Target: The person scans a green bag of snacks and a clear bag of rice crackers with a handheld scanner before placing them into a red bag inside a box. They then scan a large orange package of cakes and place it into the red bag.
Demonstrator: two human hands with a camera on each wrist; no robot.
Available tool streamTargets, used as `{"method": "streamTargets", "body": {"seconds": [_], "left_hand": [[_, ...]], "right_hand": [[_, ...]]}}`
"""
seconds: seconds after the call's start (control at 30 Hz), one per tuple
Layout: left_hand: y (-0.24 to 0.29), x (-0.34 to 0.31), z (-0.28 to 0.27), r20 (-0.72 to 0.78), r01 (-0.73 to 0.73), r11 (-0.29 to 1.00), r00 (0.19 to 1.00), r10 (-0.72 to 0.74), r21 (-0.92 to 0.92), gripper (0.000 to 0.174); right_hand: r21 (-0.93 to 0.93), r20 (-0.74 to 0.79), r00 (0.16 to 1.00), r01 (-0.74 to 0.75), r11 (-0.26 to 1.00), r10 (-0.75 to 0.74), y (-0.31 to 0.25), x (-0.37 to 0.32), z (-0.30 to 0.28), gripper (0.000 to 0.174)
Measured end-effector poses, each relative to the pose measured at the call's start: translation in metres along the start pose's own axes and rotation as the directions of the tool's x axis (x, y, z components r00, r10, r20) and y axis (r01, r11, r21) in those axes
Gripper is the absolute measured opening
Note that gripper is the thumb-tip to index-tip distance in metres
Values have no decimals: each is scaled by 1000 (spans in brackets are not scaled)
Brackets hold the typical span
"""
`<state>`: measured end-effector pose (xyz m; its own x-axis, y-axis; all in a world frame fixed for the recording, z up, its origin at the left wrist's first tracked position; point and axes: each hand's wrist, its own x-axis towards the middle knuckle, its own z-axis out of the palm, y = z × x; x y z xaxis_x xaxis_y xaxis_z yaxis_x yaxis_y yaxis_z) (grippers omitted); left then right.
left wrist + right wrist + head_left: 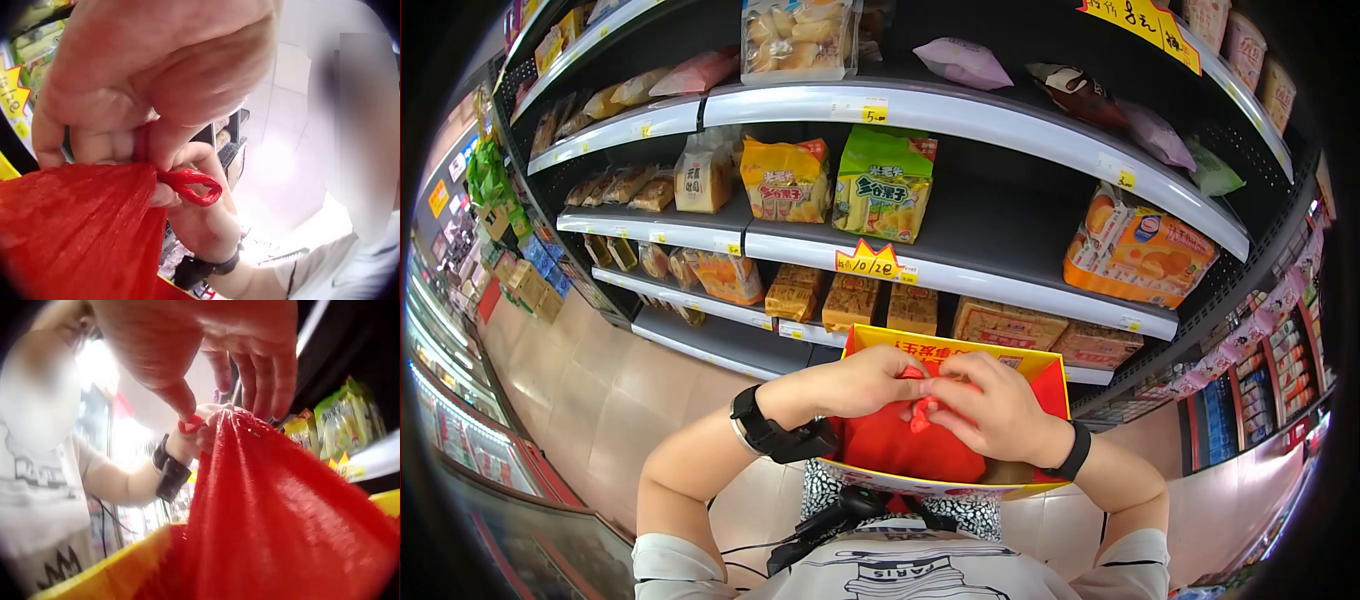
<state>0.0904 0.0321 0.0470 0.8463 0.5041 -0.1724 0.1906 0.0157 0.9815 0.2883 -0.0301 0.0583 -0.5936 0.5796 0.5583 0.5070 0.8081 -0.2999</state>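
A red plastic bag sits inside a red-and-yellow cardboard box at the front of the body. Its neck is gathered and twisted at the top, where both hands meet. With thumb and fingers my left hand pinches this neck. My right hand is right against it, thumb and fingers at the knot, where a small red loop sticks out. In the right wrist view the right thumb touches that loop while the other fingers reach over the gathered plastic, which is drawn upward in folds.
Shelves stand just beyond the box, holding a yellow snack bag, a green snack bag and an orange packet. Packaged blocks sit lower down. A black device with a cable hangs at the waist. Tiled floor shows left.
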Motion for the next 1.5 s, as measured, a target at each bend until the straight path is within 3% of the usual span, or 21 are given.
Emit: {"method": "streamTargets", "body": {"seconds": [0.07, 0.17, 0.2, 0.27, 0.33, 0.37, 0.43, 0.5, 0.57, 0.63, 0.7, 0.77, 0.83, 0.93, 1.0, 1.13, 1.2, 1.33, 1.4, 1.5], "left_hand": [[2, 0, 1, 26, -9, 1000, 1000, 10, -18, 24], [20, -5, 2, -38, 48, 999, 998, -47, 11, 25], [28, -10, 3, -27, 61, 997, 998, -60, 47, 25], [35, -15, 3, -16, 81, 994, 997, -80, 78, 26], [35, -17, 3, 80, -44, 996, 996, 50, -81, 29], [32, -17, 4, 82, -40, 996, 996, 47, -86, 29], [27, -16, 6, -88, -65, 951, 991, 96, 301, 33], [14, -10, 3, -88, -100, 942, 987, 135, 320, 34], [9, -9, 1, -141, -71, 902, 980, 143, 425, 28], [1, -7, -2, -152, -122, 895, 967, 205, 429, 27], [-6, -4, -5, -159, -173, 886, 952, 263, 431, 27], [-8, 1, -11, -181, -125, 890, 958, 224, 438, 26], [-14, 5, -22, -301, -29, 905, 938, 171, 424, 26], [-37, 6, -37, -370, -32, 819, 882, 292, 572, 27], [-41, 5, -39, -393, 77, 744, 882, 259, 663, 29], [-52, 8, -36, -402, 140, 698, 887, 226, 702, 30], [-54, 11, -32, -391, 193, 600, 894, 219, 776, 29], [-63, 14, -28, -384, 181, 558, 883, 271, 810, 28], [-62, 15, -24, -365, 168, 514, 878, 309, 841, 27], [-50, 14, -26, -354, 160, 588, 906, 232, 793, 26]], "right_hand": [[-165, 84, 978, 202, 965, -190, -2, -2, 0, 29], [-165, 125, 951, 302, 939, -283, -5, -1, 0, 23], [-184, 65, 938, 346, 920, -340, -7, -1, 0, 22], [-219, 25, 930, 364, 905, -368, -12, 0, -4, 22], [-247, 13, 928, 364, 898, -372, -16, 2, -16, 20], [-243, 13, 930, 359, 901, -367, -15, 2, -20, 20], [-297, 37, 939, 337, 893, -342, -10, 0, -27, 20], [-305, 55, 936, 348, 886, -349, -7, -8, -26, 19], [-276, 213, 918, 386, 880, -335, -6, -19, -30, 19], [-260, 212, 925, 364, 895, -314, -6, -28, -37, 19], [-279, 343, 902, 364, 889, -262, -12, -36, -50, 20], [-299, 368, 902, 344, 890, -225, -15, -45, -56, 18], [-263, 473, 871, 280, 923, -130, -16, -54, -62, 15], [-253, 528, 849, 166, 953, -7, -17, -72, -68, 13], [-213, 514, 858, 112, 971, 14, -19, -83, -65, 12], [-118, 473, 875, -49, 992, 100, -17, -103, -55, 11], [-129, 467, 872, -96, 987, 146, -16, -107, -52, 10], [-137, 425, 879, -174, 975, 216, -8, -108, -49, 15], [-169, 456, 867, -139, 976, 202, -2, -107, -47, 16], [-174, 486, 845, -157, 972, 223, 1, -100, -47, 17]]}}
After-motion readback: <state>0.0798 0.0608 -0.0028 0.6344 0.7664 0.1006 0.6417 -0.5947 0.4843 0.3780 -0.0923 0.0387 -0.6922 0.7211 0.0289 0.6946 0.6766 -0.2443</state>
